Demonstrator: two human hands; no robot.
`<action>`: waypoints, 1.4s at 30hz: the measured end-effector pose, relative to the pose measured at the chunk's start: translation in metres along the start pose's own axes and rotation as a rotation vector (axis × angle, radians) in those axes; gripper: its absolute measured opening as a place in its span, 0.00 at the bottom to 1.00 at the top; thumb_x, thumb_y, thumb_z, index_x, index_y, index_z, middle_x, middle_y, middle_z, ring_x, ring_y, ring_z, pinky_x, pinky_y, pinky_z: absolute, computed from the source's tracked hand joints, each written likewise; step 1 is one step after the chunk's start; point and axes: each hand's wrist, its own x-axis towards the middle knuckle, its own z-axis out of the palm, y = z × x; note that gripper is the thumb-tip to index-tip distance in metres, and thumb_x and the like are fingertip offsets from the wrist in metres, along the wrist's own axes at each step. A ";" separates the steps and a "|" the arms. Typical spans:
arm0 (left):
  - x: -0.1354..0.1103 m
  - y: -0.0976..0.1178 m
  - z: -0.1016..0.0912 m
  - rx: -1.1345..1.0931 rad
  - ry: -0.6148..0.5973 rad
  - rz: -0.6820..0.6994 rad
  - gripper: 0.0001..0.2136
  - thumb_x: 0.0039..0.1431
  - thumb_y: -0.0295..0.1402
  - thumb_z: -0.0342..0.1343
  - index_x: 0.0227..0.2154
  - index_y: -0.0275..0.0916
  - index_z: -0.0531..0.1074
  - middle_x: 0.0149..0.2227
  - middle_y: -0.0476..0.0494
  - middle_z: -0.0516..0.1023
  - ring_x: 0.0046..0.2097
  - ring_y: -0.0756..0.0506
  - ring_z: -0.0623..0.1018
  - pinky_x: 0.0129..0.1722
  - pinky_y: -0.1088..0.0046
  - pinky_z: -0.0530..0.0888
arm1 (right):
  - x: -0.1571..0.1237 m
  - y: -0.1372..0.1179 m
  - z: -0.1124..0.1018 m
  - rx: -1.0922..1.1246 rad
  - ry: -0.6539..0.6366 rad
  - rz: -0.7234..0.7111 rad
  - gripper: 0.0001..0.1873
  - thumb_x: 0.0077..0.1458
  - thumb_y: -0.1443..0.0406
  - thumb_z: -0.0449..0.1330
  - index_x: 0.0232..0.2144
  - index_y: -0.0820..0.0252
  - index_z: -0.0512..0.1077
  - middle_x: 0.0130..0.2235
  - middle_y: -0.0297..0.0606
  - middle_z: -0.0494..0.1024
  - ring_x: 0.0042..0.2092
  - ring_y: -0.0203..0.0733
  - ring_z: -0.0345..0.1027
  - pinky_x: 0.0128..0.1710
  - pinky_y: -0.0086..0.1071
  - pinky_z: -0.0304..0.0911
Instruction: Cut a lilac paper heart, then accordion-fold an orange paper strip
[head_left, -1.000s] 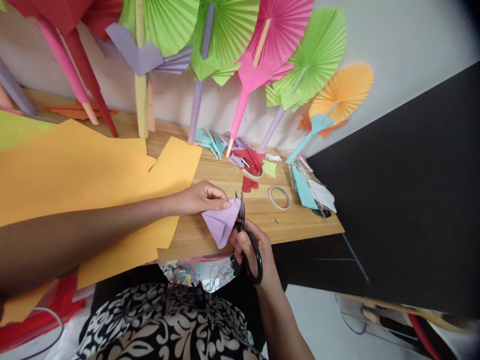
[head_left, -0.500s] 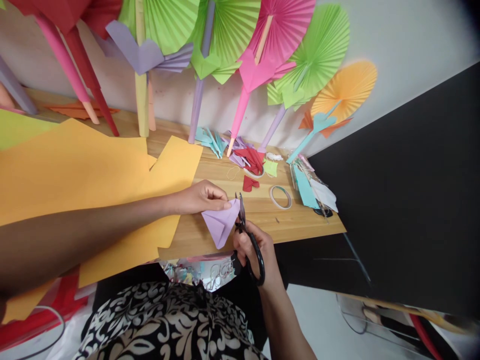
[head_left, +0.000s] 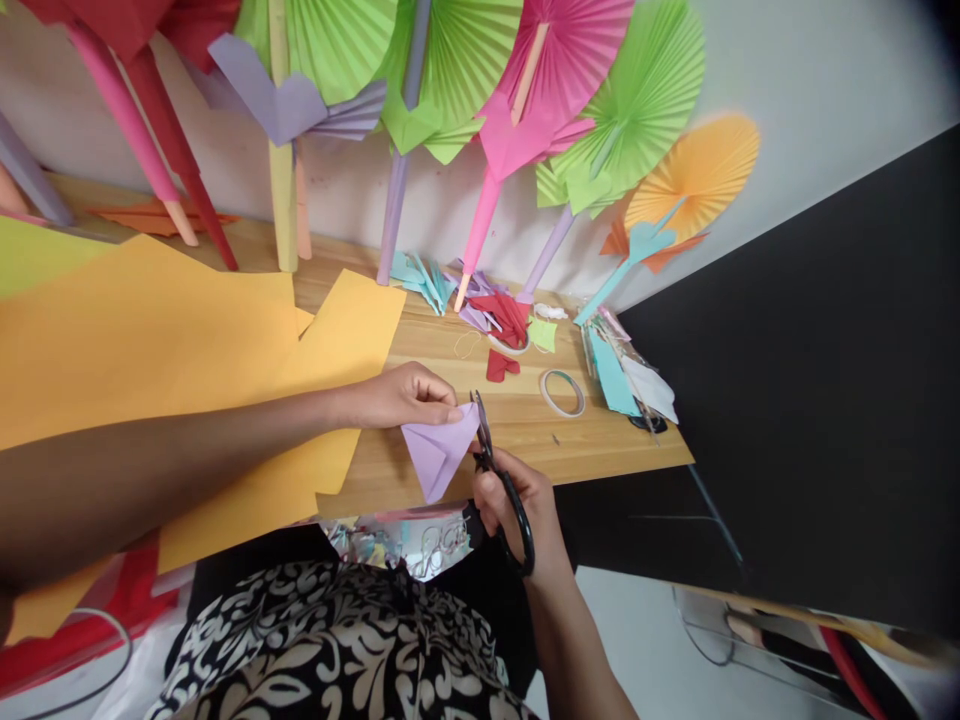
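Observation:
Between the thumb and fingers of my left hand (head_left: 415, 395) is a folded piece of purple paper (head_left: 437, 455), its pointed end hanging down over the table's front edge. My right hand (head_left: 517, 500) grips a pair of black-handled scissors (head_left: 495, 468), fingers in the handle loops. The scissor blades point up and away from me, right at the upper right corner of the purple paper. Whether they are cutting into it I cannot tell. Large sheets of orange-yellow paper (head_left: 210, 340) lie under my left forearm.
Paper fans, among them a pink fan (head_left: 562, 60) and an orange fan (head_left: 697, 180), lean on the wall behind. A tape roll (head_left: 562, 393), red paper scraps (head_left: 502, 366) and purple and teal folded pieces (head_left: 424, 283) lie on the wooden table (head_left: 480, 480). A black panel (head_left: 795, 380) stands at right.
The scissors and my right hand have shifted very slightly down and right. The purple paper has tilted a little, its lower point moving left. Both hands keep their hold.

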 end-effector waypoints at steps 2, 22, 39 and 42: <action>0.000 -0.001 0.000 -0.005 -0.005 -0.003 0.22 0.60 0.47 0.58 0.21 0.35 0.63 0.22 0.54 0.56 0.24 0.55 0.57 0.22 0.80 0.53 | -0.001 0.000 -0.001 -0.005 0.000 -0.006 0.24 0.53 0.48 0.66 0.43 0.60 0.78 0.18 0.24 0.60 0.19 0.28 0.48 0.18 0.26 0.45; 0.001 0.002 0.000 -0.084 0.241 -0.017 0.20 0.58 0.46 0.60 0.21 0.35 0.66 0.21 0.54 0.60 0.24 0.54 0.59 0.24 0.80 0.56 | 0.001 0.008 -0.006 0.172 0.075 -0.148 0.25 0.63 0.45 0.54 0.50 0.55 0.70 0.28 0.29 0.66 0.26 0.32 0.58 0.30 0.31 0.68; 0.003 0.008 0.010 -0.107 0.486 0.054 0.24 0.58 0.53 0.59 0.22 0.35 0.66 0.21 0.54 0.62 0.24 0.54 0.60 0.24 0.80 0.58 | 0.015 -0.002 0.021 0.193 0.260 -0.036 0.28 0.48 0.58 0.72 0.50 0.53 0.68 0.36 0.30 0.72 0.33 0.33 0.68 0.32 0.28 0.70; 0.002 0.008 0.012 -0.079 0.482 0.096 0.22 0.59 0.51 0.58 0.23 0.35 0.66 0.22 0.54 0.64 0.25 0.54 0.62 0.25 0.80 0.59 | 0.020 -0.001 0.026 0.171 0.252 -0.065 0.26 0.50 0.59 0.70 0.50 0.54 0.68 0.37 0.30 0.72 0.30 0.32 0.68 0.31 0.28 0.68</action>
